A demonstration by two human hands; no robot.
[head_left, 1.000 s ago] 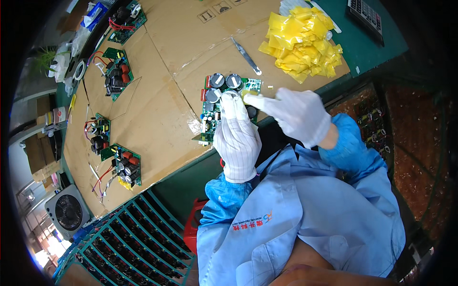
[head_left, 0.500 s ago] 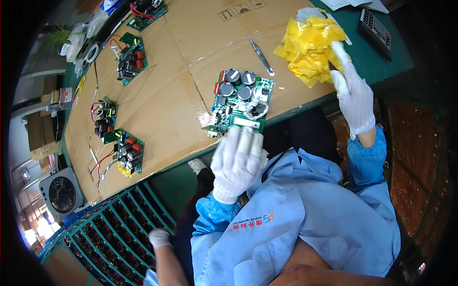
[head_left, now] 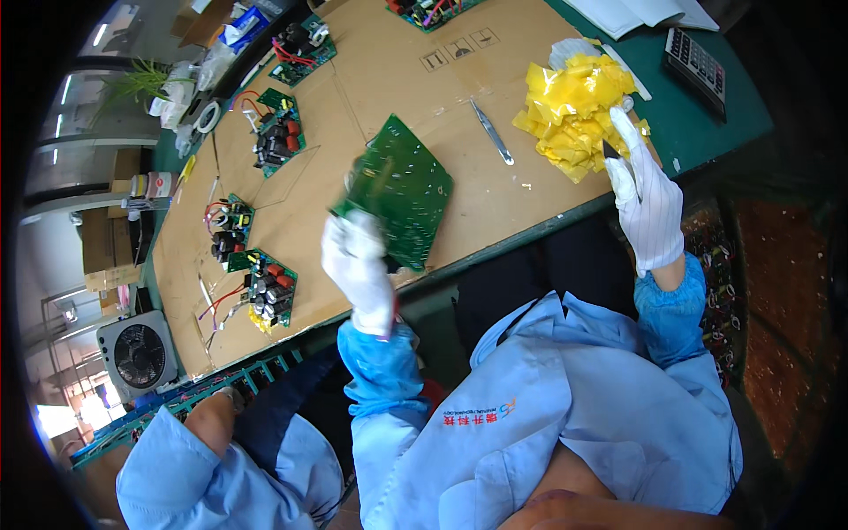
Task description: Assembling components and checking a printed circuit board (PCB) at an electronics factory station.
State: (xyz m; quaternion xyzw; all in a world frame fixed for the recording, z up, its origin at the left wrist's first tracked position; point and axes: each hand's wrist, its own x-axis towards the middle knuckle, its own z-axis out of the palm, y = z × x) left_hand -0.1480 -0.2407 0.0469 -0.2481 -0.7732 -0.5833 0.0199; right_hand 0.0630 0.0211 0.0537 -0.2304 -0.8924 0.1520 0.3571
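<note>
My left hand point(head_left: 358, 265), in a white glove, grips a green circuit board point(head_left: 402, 194) by its left edge. The board is tilted up, its soldered underside showing; its component side is hidden. My right hand point(head_left: 649, 208), also gloved, is beside a pile of yellow film pieces point(head_left: 579, 110). A thin dark pointed tool point(head_left: 610, 150) pokes out between its thumb and fingers; its kind I cannot make out. A pair of metal tweezers point(head_left: 491, 132) lies on the cardboard between the board and the pile.
Several circuit boards with red wires point(head_left: 278, 137) stand along the left and far sides of the cardboard-covered table point(head_left: 353, 75). A calculator point(head_left: 696, 66) and white papers point(head_left: 636, 13) lie at the far right. A co-worker's blue sleeve point(head_left: 168, 464) is at lower left, near a fan point(head_left: 140, 355).
My left hand has taken hold of the board and raised it, turning its underside into view. The right hand stays by the yellow pile. A co-worker has moved further into view at lower left.
</note>
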